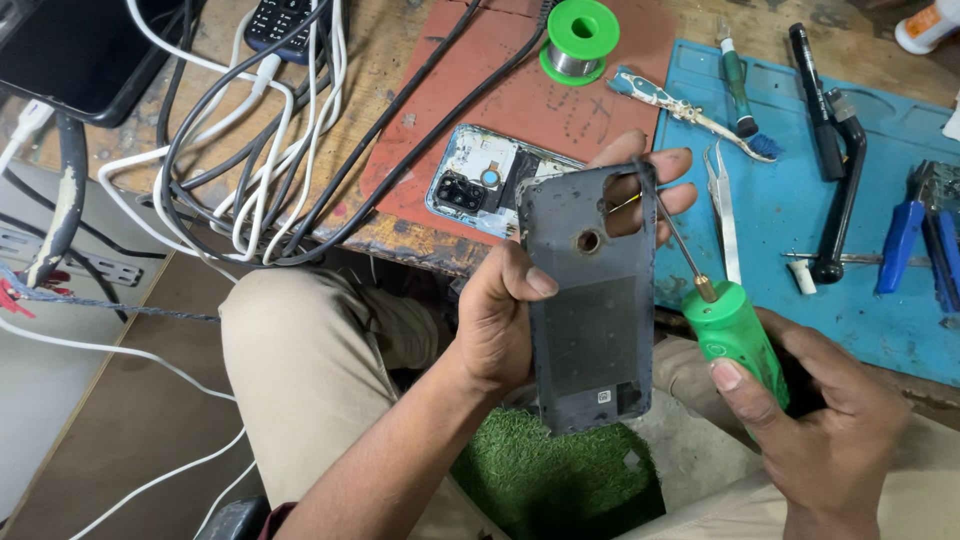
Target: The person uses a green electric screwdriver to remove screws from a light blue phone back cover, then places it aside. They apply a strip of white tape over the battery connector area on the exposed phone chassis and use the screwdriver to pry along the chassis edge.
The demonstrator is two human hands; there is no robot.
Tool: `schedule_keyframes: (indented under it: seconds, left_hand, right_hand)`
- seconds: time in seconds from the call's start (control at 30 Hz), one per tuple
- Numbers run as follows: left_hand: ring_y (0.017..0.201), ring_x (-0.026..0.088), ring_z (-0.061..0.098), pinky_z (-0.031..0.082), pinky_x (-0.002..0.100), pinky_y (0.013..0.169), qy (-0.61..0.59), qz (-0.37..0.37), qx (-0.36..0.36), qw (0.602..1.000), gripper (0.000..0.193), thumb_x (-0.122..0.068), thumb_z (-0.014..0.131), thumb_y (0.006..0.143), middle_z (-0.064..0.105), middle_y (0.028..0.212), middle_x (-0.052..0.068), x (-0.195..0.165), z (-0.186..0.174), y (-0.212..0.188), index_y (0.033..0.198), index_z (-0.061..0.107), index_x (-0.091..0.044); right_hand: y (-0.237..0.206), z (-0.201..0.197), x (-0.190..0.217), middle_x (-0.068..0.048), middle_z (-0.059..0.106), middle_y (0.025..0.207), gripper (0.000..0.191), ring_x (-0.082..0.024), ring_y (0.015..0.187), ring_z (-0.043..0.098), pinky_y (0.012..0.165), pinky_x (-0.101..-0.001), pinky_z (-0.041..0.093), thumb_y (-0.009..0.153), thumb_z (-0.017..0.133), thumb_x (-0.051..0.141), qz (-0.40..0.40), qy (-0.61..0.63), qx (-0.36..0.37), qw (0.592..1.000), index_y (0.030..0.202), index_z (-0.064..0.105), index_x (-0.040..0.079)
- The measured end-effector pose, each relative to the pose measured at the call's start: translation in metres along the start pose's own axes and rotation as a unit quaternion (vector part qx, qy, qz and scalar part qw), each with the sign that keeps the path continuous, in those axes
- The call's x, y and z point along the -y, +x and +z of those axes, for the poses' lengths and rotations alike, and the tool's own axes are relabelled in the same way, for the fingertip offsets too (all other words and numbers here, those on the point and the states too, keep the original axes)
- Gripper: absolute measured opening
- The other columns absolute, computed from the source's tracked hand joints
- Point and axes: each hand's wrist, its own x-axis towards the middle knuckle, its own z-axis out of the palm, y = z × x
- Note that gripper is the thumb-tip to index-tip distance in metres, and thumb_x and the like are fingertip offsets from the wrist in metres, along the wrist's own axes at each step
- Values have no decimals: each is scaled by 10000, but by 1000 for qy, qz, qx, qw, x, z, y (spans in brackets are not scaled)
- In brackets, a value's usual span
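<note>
Above the lap, the left hand (500, 320) grips an upright phone back cover (590, 300); the right hand (820, 420) clasps a green screwdriver (735, 335), its shaft slanting up-left to the cover's top-right edge.

— What's in your hands?
— My left hand (497, 325) holds a grey back cover (590, 300) upright; my right hand (825, 420) grips a green screwdriver (735, 335), tip at the cover's top edge.
— Behind it?
— An opened phone (480, 180) on the red mat (540, 100).
</note>
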Motion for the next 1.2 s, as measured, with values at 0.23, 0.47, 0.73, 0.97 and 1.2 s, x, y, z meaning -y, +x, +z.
schedule_keyframes:
  seconds: [0.23,0.47,0.73,0.97,1.2]
  left_hand:
    - [1547,285,297,212,399,1341,21,25,-1,999,1016,-399,668,861,291,1705,216,2,1,-1,1679,195,-26]
    - [1587,289,303,250,412,1351,8,22,-17,1000,1027,-345,671,855,270,1706,214,5,2,1,1706,177,-50]
    - [1556,295,336,291,438,1318,-10,30,-22,999,1016,-245,585,812,275,1701,191,7,3,4,1725,170,-82]
    - [1495,372,390,351,492,1310,39,32,-33,998,1060,-149,549,752,283,1694,213,7,6,4,1730,153,-46]
    - [1557,315,336,348,505,1327,41,26,-33,998,1058,-145,560,738,283,1745,199,7,5,3,1714,164,-48]
  right_hand:
    - [-1,1,1,-83,736,948,461,-101,842,672,824,-247,531,877,836,210,7,6,-4,1000,1243,715,-43]
    - [-3,2,0,-67,732,951,453,-84,839,661,821,-231,524,896,828,197,8,17,-10,1000,1258,707,-45]
    - [-3,4,1,-62,733,941,458,-68,819,641,777,-212,508,914,824,190,15,35,-16,999,1291,710,-45]
    - [-4,4,2,-91,733,926,443,-83,779,643,757,-233,510,919,819,181,28,41,-16,999,1271,708,-62]
    - [-2,4,0,-84,725,869,462,-87,746,656,736,-233,524,899,814,147,42,59,-14,997,1299,701,-54]
